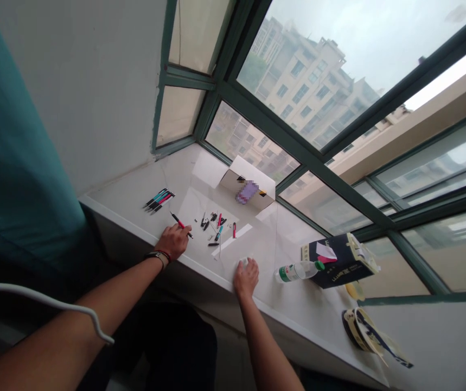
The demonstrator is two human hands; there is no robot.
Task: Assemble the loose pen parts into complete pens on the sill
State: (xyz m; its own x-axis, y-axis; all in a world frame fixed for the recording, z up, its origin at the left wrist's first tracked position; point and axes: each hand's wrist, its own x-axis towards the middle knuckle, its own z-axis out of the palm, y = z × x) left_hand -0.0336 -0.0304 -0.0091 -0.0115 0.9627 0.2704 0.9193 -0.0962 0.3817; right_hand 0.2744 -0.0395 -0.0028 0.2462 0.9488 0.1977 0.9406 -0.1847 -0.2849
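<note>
The fingers (pixel 186 230) of the left hand (pixel 173 243) grasp a red-and-black pen (pixel 180 222), in the head view, its lower end projecting at the hand's 4 o'clock, just above the worktop (pixel 265 228). The right hand (pixel 246 276), at 4 o'clock from the left, curls low beside a pale object (pixel 243 262); I cannot tell whether its fingers grip that or merely touch it.

The pen sits near the front edge, so a loose pinch could let it slip, roll and drop over. Loose pen parts (pixel 219 219) lie scattered at the left hand's 2 o'clock; some are tiny, and a sleeve-low sweep of either wrist could scatter or mix them, leaving a pen short of a piece. At 11 o'clock, the row of assembled-looking pens (pixel 159 200) lies close together, and a nudge from the knuckles would likely set them rolling.

At the right hand's 3 o'clock, a green-capped plastic bottle (pixel 295 271) overlaps a dark blue box (pixel 336 263) in view; a careless outward elbow might knock it. A white cable (pixel 41 296) crosses the left forearm and could snag during a long reach.
</note>
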